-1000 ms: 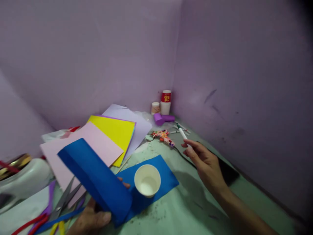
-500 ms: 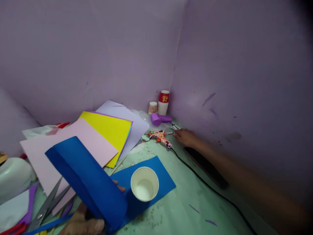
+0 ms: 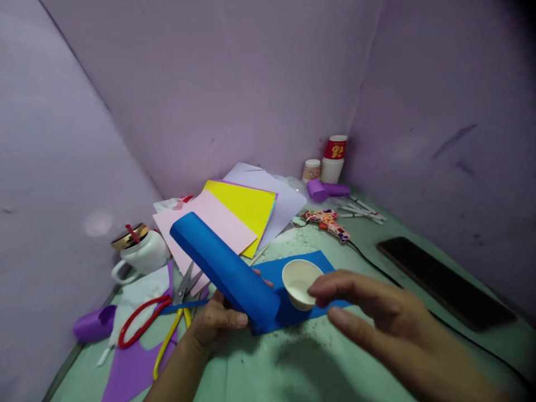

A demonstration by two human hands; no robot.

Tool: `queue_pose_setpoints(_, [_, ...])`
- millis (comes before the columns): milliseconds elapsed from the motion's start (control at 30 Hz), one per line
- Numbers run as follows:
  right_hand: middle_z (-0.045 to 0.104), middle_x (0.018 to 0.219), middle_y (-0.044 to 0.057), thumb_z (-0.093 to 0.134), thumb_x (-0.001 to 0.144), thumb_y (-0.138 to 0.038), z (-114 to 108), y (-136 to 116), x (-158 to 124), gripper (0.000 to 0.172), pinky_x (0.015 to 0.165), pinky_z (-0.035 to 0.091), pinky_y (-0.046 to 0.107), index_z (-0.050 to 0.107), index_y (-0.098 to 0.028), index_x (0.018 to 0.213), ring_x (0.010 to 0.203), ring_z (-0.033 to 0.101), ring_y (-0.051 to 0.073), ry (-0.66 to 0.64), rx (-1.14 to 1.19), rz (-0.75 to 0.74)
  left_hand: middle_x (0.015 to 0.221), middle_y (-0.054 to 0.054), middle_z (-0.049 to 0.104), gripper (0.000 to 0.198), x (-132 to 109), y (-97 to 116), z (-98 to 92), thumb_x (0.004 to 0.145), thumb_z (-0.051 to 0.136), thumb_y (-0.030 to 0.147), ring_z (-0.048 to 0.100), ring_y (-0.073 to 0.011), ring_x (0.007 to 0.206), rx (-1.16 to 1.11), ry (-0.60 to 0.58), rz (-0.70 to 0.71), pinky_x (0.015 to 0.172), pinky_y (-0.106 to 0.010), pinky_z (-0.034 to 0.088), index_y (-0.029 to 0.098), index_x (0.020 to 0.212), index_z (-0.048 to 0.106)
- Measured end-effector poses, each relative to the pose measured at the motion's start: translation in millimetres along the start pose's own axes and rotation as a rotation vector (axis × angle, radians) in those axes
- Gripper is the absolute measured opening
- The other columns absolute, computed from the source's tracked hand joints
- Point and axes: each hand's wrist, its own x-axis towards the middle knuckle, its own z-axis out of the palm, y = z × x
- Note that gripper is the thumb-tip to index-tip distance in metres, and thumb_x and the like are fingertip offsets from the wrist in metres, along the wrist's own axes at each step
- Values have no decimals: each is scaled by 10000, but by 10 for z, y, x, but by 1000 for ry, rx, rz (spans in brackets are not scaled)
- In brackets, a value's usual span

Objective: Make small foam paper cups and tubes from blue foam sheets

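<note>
My left hand (image 3: pixel 221 318) grips a rolled blue foam or paper sheet (image 3: pixel 221 268), thumb in front and fingertips showing behind it. The roll tilts up toward the left. Empty, with thumb and fingers apart, my right hand (image 3: pixel 377 318) hovers beside a white paper cup (image 3: pixel 299 279); its fingertips overlap the cup's edge in view, and I cannot tell whether they touch. Under the cup lies a flat blue sheet (image 3: pixel 322 261). Scissors (image 3: pixel 184 290) with a red and a yellow handle lie left of my left hand, partly hidden.
A patterned glue gun (image 3: pixel 330 223) trails a black cord, with white sticks (image 3: pixel 364 212) beside it. At right lies a dark phone (image 3: pixel 448 282). Coloured sheets (image 3: pixel 240 209), stacked cups (image 3: pixel 335 159) and purple rolls (image 3: pixel 318 190) stand behind; a white mug (image 3: pixel 146 254) is left.
My right hand has come back from the white sticks beside the glue gun to the cup. The view has swung left. My left hand still holds the blue roll.
</note>
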Motion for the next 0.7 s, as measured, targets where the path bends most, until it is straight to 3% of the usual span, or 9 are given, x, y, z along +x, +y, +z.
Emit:
queue_pose_setpoints(67, [706, 935, 28, 623, 842, -365, 122, -32, -120, 127, 739, 564, 321, 638, -281, 935, 865, 677, 208, 87, -72, -70, 1090, -56, 719, 659, -36, 57, 41, 455, 882, 299, 655, -328, 994, 11, -1, 20, 855, -454, 517, 265, 1080, 678])
queue_pose_setpoints(133, [665, 1036, 75, 666, 797, -292, 159, 72, -132, 222, 829, 531, 401, 608, -257, 1008, 980, 627, 250, 145, -211, -181, 1088, -56, 721, 650, -63, 103, 61, 460, 878, 294, 652, -328, 1006, 24, 11, 40, 846, -441, 519, 269, 1079, 679])
queue_pose_setpoints(200, [610, 1155, 126, 705, 739, -236, 147, 229, -93, 335, 882, 484, 489, 601, -233, 1058, 1073, 565, 302, 64, -354, -253, 1097, -66, 718, 655, -74, 126, 54, 469, 873, 279, 645, -331, 1021, 38, 25, 51, 849, -436, 515, 263, 1092, 673])
queue_pose_setpoints(300, [523, 1298, 172, 715, 704, -189, 130, 432, -33, 305, 926, 430, 556, 627, -210, 995, 1170, 495, 353, -86, -450, -235, 1103, -83, 713, 654, -67, 109, 9, 480, 863, 260, 667, -306, 937, 47, 29, 61, 810, -416, 518, 243, 1103, 664])
queue_pose_setpoints(467, [601, 1174, 120, 648, 766, -191, 147, 633, 134, 59, 878, 485, 382, 595, -208, 785, 1044, 597, 242, -185, -263, -119, 1098, -80, 707, 676, -52, 26, -61, 533, 827, 274, 662, -224, 772, 46, 21, 50, 632, -310, 492, 227, 1176, 622])
queue_pose_setpoints(533, [620, 1121, 96, 644, 756, -176, 132, 722, 296, 72, 869, 481, 346, 581, -210, 757, 999, 611, 213, -129, -261, -106, 1115, -80, 700, 722, -57, 16, -57, 540, 822, 290, 664, -255, 836, 49, 30, 36, 668, -331, 500, 233, 1221, 591])
queue_pose_setpoints(700, [621, 1078, 113, 667, 736, -211, 90, 1039, 852, 87, 907, 439, 371, 590, -185, 770, 1043, 575, 242, 9, -404, -19, 1187, -85, 677, 705, -91, 54, 17, 543, 823, 264, 567, -362, 1152, 12, 44, -16, 970, -470, 437, 241, 1210, 595])
